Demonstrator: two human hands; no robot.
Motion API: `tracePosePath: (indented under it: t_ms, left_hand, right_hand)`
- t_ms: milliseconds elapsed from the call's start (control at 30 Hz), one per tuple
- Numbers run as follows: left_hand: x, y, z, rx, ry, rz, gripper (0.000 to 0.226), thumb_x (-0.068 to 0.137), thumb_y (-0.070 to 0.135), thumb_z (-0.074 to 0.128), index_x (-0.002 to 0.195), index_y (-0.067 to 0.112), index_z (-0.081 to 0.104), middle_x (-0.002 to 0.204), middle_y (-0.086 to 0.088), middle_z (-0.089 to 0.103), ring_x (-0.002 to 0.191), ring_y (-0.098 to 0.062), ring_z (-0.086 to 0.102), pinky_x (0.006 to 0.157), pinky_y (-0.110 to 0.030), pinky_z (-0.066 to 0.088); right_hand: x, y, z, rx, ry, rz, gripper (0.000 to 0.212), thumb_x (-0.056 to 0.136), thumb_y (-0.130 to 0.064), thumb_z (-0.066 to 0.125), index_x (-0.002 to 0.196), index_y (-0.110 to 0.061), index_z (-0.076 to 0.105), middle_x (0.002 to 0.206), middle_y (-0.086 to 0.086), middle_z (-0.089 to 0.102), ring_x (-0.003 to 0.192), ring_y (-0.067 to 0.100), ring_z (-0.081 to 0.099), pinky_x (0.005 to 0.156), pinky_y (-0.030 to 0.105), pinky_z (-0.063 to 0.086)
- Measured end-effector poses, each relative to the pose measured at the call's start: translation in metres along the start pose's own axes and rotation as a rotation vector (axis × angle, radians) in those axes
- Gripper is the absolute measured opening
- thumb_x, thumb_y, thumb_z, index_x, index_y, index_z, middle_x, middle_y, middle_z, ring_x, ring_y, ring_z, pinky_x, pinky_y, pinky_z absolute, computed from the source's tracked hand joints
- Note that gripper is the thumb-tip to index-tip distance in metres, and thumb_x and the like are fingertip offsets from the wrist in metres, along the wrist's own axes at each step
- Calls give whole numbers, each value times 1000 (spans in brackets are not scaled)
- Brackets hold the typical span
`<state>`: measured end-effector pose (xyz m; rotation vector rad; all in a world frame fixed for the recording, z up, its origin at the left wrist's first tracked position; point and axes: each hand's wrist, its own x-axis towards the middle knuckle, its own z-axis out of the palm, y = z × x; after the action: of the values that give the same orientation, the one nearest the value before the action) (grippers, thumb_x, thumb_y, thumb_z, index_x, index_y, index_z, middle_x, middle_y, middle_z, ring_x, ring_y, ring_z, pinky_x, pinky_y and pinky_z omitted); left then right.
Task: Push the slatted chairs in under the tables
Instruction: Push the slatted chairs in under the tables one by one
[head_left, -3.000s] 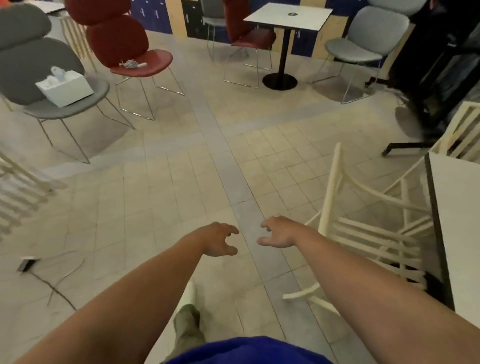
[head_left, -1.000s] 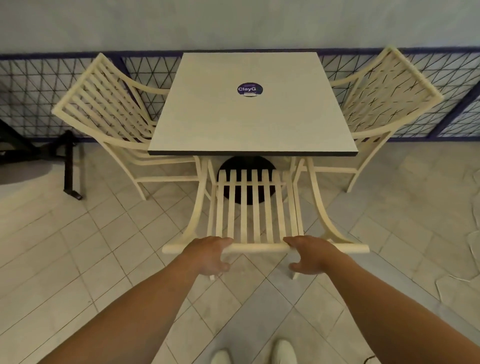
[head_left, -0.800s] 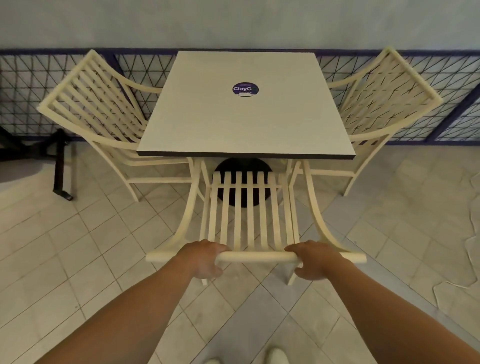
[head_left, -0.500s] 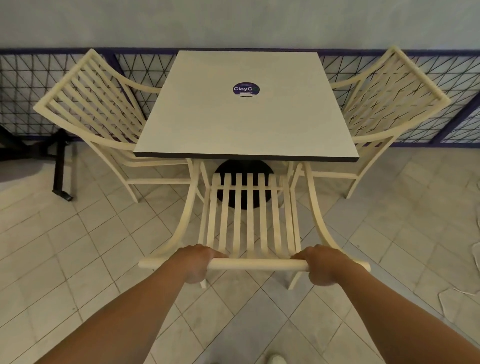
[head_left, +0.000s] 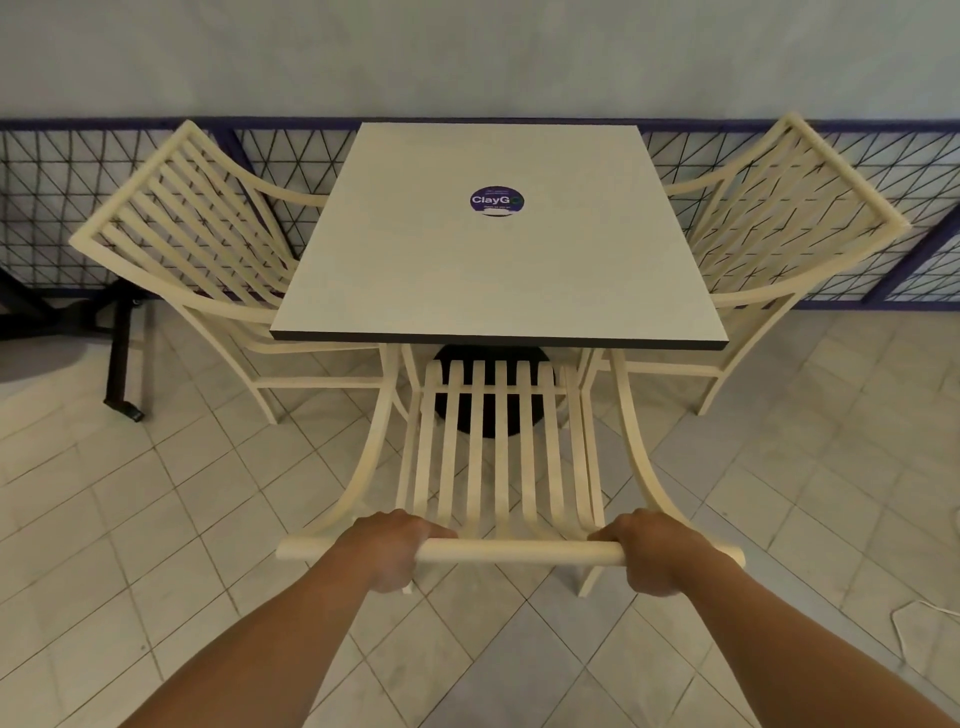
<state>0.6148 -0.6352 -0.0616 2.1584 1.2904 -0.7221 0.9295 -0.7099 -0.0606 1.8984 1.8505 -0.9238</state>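
Quickly, left to right: black stand foot (head_left: 122, 358) on the floor tiles far left, wire mesh railing (head_left: 52, 208) behind. Left slatted chair (head_left: 182, 218) sits angled at the desk (head_left: 493, 270) side, seat tucked under. Left hand (head_left: 387, 551) has its fingers clenched around the top rail (head_left: 519, 552) of the middle slatted chair (head_left: 493, 441), near the rail's left end. Right hand (head_left: 657, 553) does the same near the right end; both are equally close. The rail's long axis runs left-right, square to the push. The desk lies straight ahead of the fingers, and the chair seat's front is just under its near edge, so the chair looks partly in.

The push goes forward, judged. In the way: the dark pedestal base (head_left: 488, 415) beneath the desk, dead ahead of the seat. Side chairs' front legs stand close beside the middle chair's arms.

Right slatted chair (head_left: 795, 208) mirrors the left. A white cable (head_left: 914, 623) lies on the floor far right, apart.
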Motion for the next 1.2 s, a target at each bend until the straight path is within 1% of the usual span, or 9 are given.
tracePosePath:
  t_ms: [200, 367, 533, 733, 800, 867, 933, 1033, 1200]
  left_hand:
    - [3, 1, -5, 13, -22, 17, 76, 94, 3, 50, 145, 57, 37, 123, 1, 59, 100, -22, 62, 77, -32, 48]
    - [11, -10, -14, 26, -1, -13, 79, 94, 1, 49, 144, 60, 36, 120, 4, 58, 84, -16, 54, 70, -29, 44]
    - [16, -13, -15, 30, -12, -10, 80, 92, 1, 50, 144, 60, 37, 120, 4, 58, 84, -16, 54, 68, -28, 43]
    - [14, -15, -13, 26, 16, 2, 75, 93, 4, 50, 143, 59, 39, 122, 3, 59, 87, -17, 57, 71, -30, 45]
    - [12, -16, -13, 29, 32, 16, 67, 94, 13, 52, 142, 58, 40, 123, 4, 61, 94, -19, 62, 73, -30, 46]
    - [11, -16, -12, 21, 46, 39, 52, 95, 31, 56, 139, 57, 45, 121, 8, 64, 99, -17, 64, 75, -29, 48]
    - [11, -19, -12, -4, 67, 59, 36, 90, 57, 56, 126, 58, 54, 108, 15, 68, 92, -12, 65, 70, -29, 47]
    - [13, -23, -11, 6, 99, 97, 44, 77, 84, 45, 108, 55, 59, 85, 17, 67, 78, -7, 63, 65, -29, 48]
    - [15, -21, -14, 73, 162, 134, 55, 72, 92, 35, 103, 55, 60, 81, 16, 66, 76, -8, 63, 72, -32, 52]
  right_hand:
    - [4, 2, -3, -13, -12, 11, 63, 86, -8, 66, 138, -42, 53, 104, -14, 51, 98, 10, 55, 93, 27, 47]
    - [12, -7, -9, -1, 12, -2, 62, 86, -9, 65, 138, -40, 53, 118, -8, 60, 104, 14, 59, 95, 30, 49]
    - [17, -6, -12, -17, 13, -17, 61, 88, -8, 64, 139, -38, 53, 120, -7, 60, 104, 12, 56, 96, 29, 47]
    - [18, -5, -11, -6, 30, -32, 60, 87, -8, 66, 137, -39, 54, 108, -12, 55, 97, 9, 52, 94, 28, 45]
    - [18, -6, -12, -10, 26, -30, 59, 87, -9, 65, 136, -40, 55, 106, -13, 54, 96, 9, 52, 93, 28, 45]
    - [18, -7, -12, -9, 30, -15, 55, 87, -14, 65, 134, -41, 56, 110, -13, 58, 97, 9, 54, 93, 30, 47]
    - [19, -7, -11, -24, 42, -12, 48, 88, -24, 64, 131, -42, 59, 110, -12, 62, 96, 10, 59, 91, 30, 49]
    - [21, -5, -10, -37, 49, -6, 44, 87, -33, 63, 129, -46, 59, 106, -13, 63, 94, 10, 60, 88, 31, 51]
    - [25, -1, -11, -27, 65, 5, 43, 84, -40, 65, 126, -49, 60, 103, -16, 65, 90, 9, 61, 86, 33, 53]
